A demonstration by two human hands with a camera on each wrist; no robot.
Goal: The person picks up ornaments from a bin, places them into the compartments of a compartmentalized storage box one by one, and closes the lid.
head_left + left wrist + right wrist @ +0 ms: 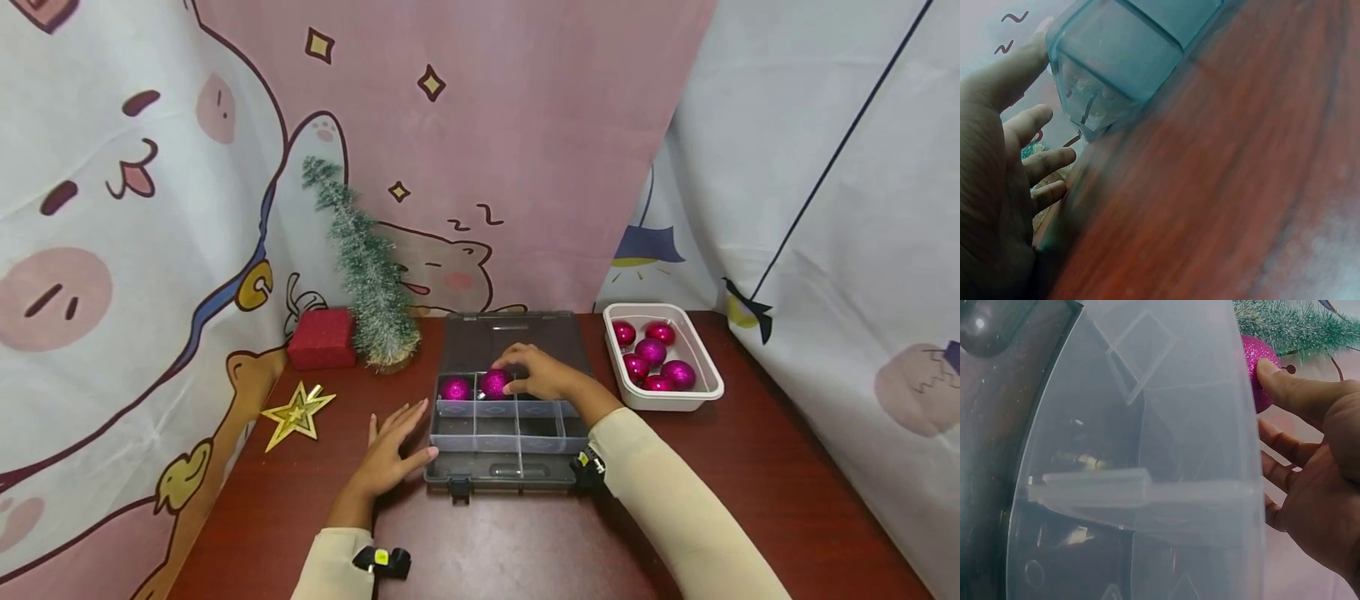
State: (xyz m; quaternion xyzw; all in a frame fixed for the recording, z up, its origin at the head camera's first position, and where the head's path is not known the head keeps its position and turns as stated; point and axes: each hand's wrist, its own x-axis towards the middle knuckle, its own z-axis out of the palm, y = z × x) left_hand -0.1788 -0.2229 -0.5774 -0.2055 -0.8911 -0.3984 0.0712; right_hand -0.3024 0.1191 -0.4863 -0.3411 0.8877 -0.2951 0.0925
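Note:
A clear plastic compartment box (pixel 453 443) lies on the table with its grey lid (pixel 517 337) folded back. My right hand (pixel 547 375) holds a glittery magenta ball ornament (pixel 495 384) at the second compartment of the back row. In the right wrist view the thumb presses on the ball (pixel 1259 378), and a clear divider hides part of it. Another glittery magenta ball (pixel 455 389) sits in the back left compartment. My left hand (pixel 388 457) rests by the box's left side, fingers extended and thumb at the wall.
To the right stands a white tub (pixel 675 403) holding several shiny and glittery magenta balls. A small frosted Christmas tree (pixel 367 275) leans at the back left, beside a red box (pixel 322 340). In front of that lies a gold star (pixel 296 417). Printed cloth hangs around the table.

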